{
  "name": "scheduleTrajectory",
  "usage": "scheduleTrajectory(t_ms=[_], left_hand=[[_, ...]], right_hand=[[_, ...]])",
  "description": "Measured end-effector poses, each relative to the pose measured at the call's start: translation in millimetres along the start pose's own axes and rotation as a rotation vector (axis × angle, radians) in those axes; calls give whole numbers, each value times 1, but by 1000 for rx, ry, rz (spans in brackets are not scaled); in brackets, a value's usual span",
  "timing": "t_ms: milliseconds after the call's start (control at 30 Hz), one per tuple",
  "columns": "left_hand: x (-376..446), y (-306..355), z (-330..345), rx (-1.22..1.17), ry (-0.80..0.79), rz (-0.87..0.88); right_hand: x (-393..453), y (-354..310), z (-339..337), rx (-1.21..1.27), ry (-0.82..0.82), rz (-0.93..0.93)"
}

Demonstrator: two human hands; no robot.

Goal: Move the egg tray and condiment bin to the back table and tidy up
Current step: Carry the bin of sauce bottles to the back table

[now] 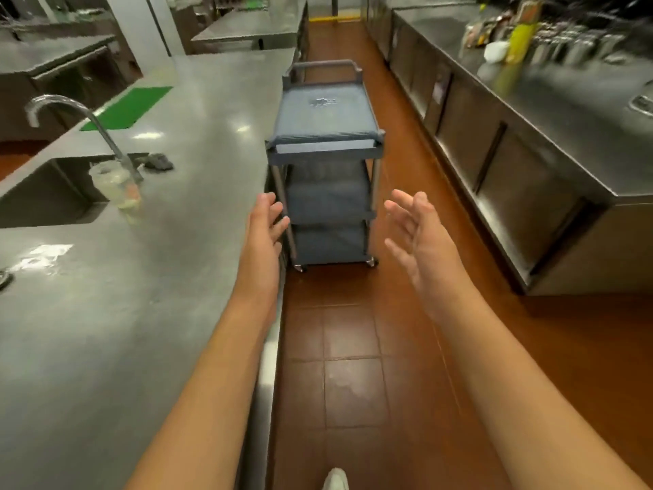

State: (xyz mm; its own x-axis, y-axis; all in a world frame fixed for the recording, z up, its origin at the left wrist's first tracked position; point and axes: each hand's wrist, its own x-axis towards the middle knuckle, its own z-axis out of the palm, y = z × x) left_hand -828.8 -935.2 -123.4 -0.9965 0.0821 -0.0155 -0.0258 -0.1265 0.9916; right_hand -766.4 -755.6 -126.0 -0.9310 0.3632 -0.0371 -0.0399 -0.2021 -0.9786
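While both arms reach toward cart [324, 143], left hand [263, 235], right hand [420, 238] grip spread, touching nothing.

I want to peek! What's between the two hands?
In the head view, the grey cart on the tiled floor shows between the left hand and right hand.

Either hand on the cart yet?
No. Both the left hand and right hand are open, short of the cart.

**Cart blocks the aisle ahead**

A grey three-shelf cart [324, 164] stands against the left steel counter [148, 277], filling the left half of the tiled aisle [353, 348]. Open floor runs between it and the right-hand cabinets [501, 164].
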Motion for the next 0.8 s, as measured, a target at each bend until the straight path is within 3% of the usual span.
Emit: scheduleTrajectory(t_ms=[167,433,533,800], left_hand=[[41,-6,67,5,-240,-16],[63,-19,209,18,-534,-44],[68,-24,267,58,-593,-27],[91,-31,343,88,-621,35]], right_hand=[[23,-15,-48,-47,236,-71],[35,-39,-152,-106,482,-124],[44,-51,-201,-85,569,-132],[86,-63,-268,-39,593,-125]])
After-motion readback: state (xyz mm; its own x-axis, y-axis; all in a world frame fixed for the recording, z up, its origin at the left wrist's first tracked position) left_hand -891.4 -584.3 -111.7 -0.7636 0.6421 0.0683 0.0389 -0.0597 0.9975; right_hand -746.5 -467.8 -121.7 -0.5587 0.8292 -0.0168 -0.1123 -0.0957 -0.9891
